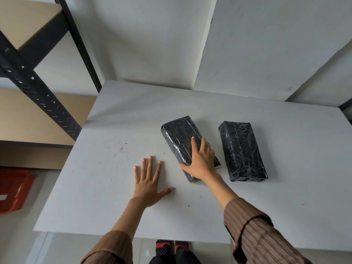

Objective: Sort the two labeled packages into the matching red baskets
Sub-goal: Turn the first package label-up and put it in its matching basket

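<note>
Shelving (38,88) + red basket (13,189) left of table (106,187), pkgs (242,149) mid-table.

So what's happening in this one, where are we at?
A person stands at a grey table with two black wrapped packages on it. The right hand rests on the near end of the left package, fingers spread over it but not yet lifting. The left hand lies flat on the table. The right package is untouched. One red basket sits on the floor at left; no label shows.
</note>
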A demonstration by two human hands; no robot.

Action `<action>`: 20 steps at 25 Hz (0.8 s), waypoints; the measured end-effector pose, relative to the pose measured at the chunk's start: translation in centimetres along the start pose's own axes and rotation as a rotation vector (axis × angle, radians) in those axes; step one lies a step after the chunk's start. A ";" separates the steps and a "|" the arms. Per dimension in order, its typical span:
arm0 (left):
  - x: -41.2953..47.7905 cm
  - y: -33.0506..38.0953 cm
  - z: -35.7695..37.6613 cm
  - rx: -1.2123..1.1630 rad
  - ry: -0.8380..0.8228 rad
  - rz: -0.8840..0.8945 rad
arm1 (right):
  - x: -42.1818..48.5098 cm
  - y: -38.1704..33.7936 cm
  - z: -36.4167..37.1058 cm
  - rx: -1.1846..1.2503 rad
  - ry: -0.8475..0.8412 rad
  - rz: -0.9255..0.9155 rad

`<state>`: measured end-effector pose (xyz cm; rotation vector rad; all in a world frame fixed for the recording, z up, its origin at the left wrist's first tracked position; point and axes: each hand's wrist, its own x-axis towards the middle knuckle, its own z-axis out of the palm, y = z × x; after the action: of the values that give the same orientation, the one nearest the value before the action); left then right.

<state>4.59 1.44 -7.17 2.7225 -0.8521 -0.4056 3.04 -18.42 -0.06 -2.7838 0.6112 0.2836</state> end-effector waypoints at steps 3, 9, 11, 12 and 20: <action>0.1 0.3 -0.3 -0.001 -0.009 -0.006 | 0.2 1.8 -1.6 0.114 -0.091 -0.080; 0.1 1.3 -1.4 0.017 -0.129 -0.054 | 0.9 5.0 -4.7 0.688 -0.291 -0.032; 0.1 1.4 -1.7 0.038 -0.161 -0.064 | 0.7 6.0 -5.6 0.813 -0.311 -0.028; 0.1 1.4 -1.8 0.039 -0.167 -0.065 | 0.6 6.4 -6.1 0.842 -0.305 -0.039; 0.1 2.0 -1.5 0.008 -0.168 -0.090 | 0.0 5.5 -6.1 0.255 0.082 -0.111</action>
<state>4.20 0.03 -5.18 2.7719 -0.7754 -0.6591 1.45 -25.05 4.51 -2.5807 0.4728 0.0629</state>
